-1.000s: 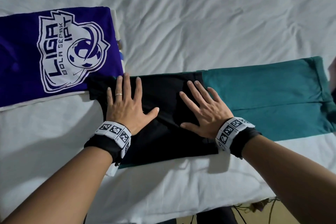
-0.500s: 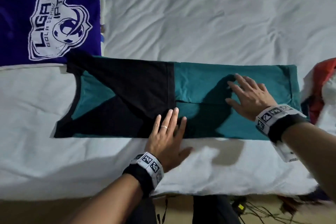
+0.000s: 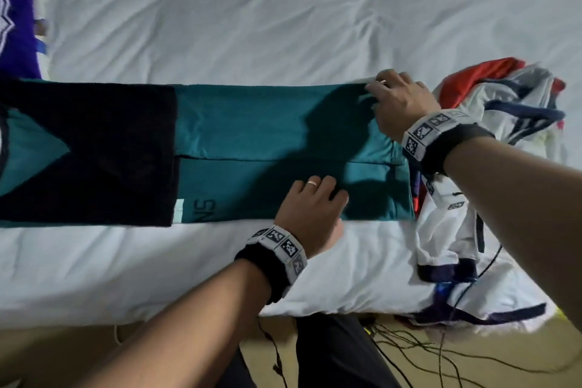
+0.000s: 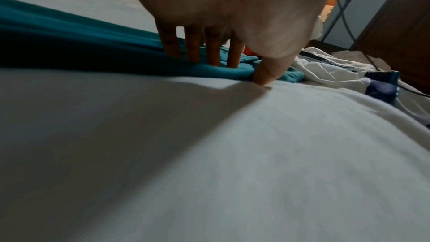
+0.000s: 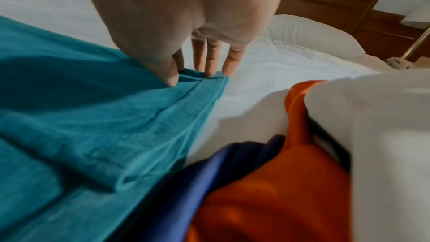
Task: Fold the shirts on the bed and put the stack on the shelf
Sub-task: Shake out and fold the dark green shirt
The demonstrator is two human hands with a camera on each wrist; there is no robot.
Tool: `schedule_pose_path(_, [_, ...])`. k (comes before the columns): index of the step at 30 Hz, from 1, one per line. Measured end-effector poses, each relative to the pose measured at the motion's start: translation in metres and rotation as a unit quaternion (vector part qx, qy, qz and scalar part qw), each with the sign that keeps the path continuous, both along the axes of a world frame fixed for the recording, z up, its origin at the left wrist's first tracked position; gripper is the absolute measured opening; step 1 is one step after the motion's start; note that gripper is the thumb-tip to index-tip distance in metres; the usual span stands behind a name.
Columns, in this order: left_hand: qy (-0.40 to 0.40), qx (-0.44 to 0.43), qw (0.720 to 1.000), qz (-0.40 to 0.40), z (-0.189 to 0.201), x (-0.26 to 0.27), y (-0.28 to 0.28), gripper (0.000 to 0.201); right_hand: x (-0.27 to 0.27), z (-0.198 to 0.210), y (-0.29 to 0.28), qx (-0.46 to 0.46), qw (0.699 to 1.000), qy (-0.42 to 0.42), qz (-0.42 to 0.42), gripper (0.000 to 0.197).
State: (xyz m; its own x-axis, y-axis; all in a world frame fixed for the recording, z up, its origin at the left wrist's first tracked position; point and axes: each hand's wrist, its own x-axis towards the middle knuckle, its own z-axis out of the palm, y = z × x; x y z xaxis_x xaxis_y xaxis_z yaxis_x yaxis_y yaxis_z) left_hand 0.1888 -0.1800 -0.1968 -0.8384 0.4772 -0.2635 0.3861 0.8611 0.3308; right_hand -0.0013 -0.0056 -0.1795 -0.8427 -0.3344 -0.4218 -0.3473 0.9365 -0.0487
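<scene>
**Q:** Where the right hand [image 5: 186, 30] meets the cloth, what sort of hold is it?

**A:** A pinch. Thumb and fingertips [image 5: 229, 65] close on the far hem corner of the teal shirt [image 3: 267, 123], gathering a small ridge of fabric. Taking the corner gives control of the whole end edge for the next fold.

**Q:** And the left hand [image 3: 310, 208]?

**A:** It sits on the near half of the same end. Four fingers [image 4: 193, 47] stand bent on top of the cloth while the thumb digs in at the near edge where the shirt meets the sheet. Whether the thumb has gone under the fabric cannot be told, so this is a hold being taken, not a sure grip.

**Q:** Why both hands at one end?

**A:** The shirt lies as a long narrow band across the bed [image 3: 283, 25], its sides already folded in to meet along a middle seam, its black upper part [image 3: 104, 148] to the left. Judging from that, the end is to be carried over toward the black part.

**Q:** What surrounds it?

**A:** A folded purple shirt [image 3: 15, 16] at far left, touching the band's corner, and an unfolded heap of white, red and navy shirts [image 3: 491, 123] just beside the right wrist. The shelf is not in view.
</scene>
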Motion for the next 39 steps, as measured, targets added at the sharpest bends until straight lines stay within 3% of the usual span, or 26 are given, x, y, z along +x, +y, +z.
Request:
schedule_pose_path(7, [0.043, 0.032, 0.998, -0.026, -0.006, -0.013, 0.059, 0.039, -0.025, -0.005, 0.006, 0.004, 1.000, -0.018, -0.001, 0.050])
schedule_pose_path(12, [0.070, 0.048, 0.996, -0.036, 0.001, -0.011, 0.079, 0.024, -0.033, 0.004, 0.012, -0.030, 0.995, -0.092, -0.022, 0.014])
schedule_pose_path(16, [0.047, 0.102, 0.991, 0.076, 0.018, -0.014, 0.062, 0.001, -0.041, 0.030, 0.007, -0.071, 0.983, -0.161, -0.050, 0.013])
schedule_pose_path(17, [0.042, 0.125, 0.984, 0.122, 0.026, -0.016, 0.055, 0.009, -0.044, 0.039, 0.003, -0.083, 0.981, -0.164, -0.057, 0.014])
schedule_pose_path(19, [0.050, 0.149, 0.969, 0.192, 0.040, -0.018, 0.037, 0.016, -0.048, 0.057, -0.009, -0.117, 0.978, -0.159, -0.067, 0.016])
schedule_pose_path(23, [0.083, 0.177, 0.945, 0.263, 0.064, -0.014, -0.009, 0.010, -0.043, 0.084, -0.056, -0.188, 0.972, -0.133, -0.057, 0.018])
schedule_pose_path(29, [0.043, 0.272, 0.883, 0.381, 0.077, 0.027, -0.105, 0.011, -0.027, 0.109, -0.173, -0.292, 0.946, -0.118, -0.075, 0.015])
schedule_pose_path(33, [0.053, 0.324, 0.839, 0.434, 0.075, 0.059, -0.189, 0.024, -0.010, 0.104, -0.270, -0.341, 0.926, -0.143, -0.078, 0.006])
schedule_pose_path(36, [0.048, 0.312, 0.822, 0.474, 0.069, 0.081, -0.255, 0.015, 0.004, 0.087, -0.345, -0.348, 0.922, -0.151, -0.081, 0.006])
schedule_pose_path(39, [0.019, 0.316, 0.788, 0.529, 0.061, 0.097, -0.324, 0.012, 0.014, 0.061, -0.418, -0.353, 0.920, -0.139, -0.101, 0.007])
